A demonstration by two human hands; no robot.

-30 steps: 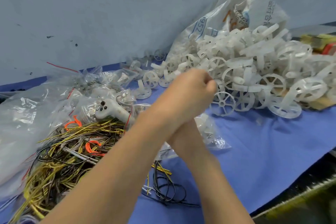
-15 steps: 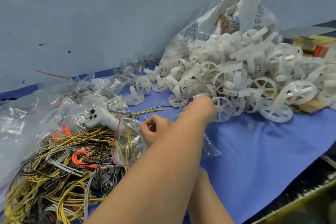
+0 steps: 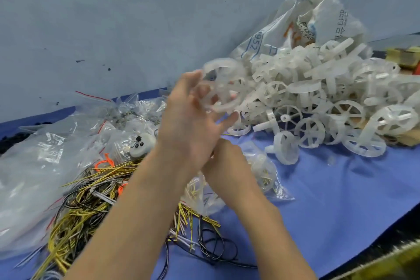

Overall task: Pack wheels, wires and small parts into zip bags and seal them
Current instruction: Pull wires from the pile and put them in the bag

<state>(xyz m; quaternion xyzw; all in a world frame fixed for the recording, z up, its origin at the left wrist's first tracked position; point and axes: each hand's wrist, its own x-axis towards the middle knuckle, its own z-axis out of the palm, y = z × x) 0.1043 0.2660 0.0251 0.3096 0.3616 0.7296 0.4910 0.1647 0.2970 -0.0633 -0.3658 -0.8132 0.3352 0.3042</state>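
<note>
My left hand is raised over the blue cloth and holds two translucent white wheels, blurred by motion, just left of the big wheel pile. Below and partly behind it, my right hand grips a clear zip bag that lies on the cloth with a wheel and some yellow wire ends inside. A tangle of yellow, black and white wires lies at the lower left.
A white printed sack leans on the grey wall behind the pile. Crumpled clear bags and a small white part with black dots lie at the left. The blue cloth ends at a dark table edge at the lower right.
My left hand has lifted away from the wheel pile, up and to the left, with wheels now in it. My right hand stays at the zip bag.
</note>
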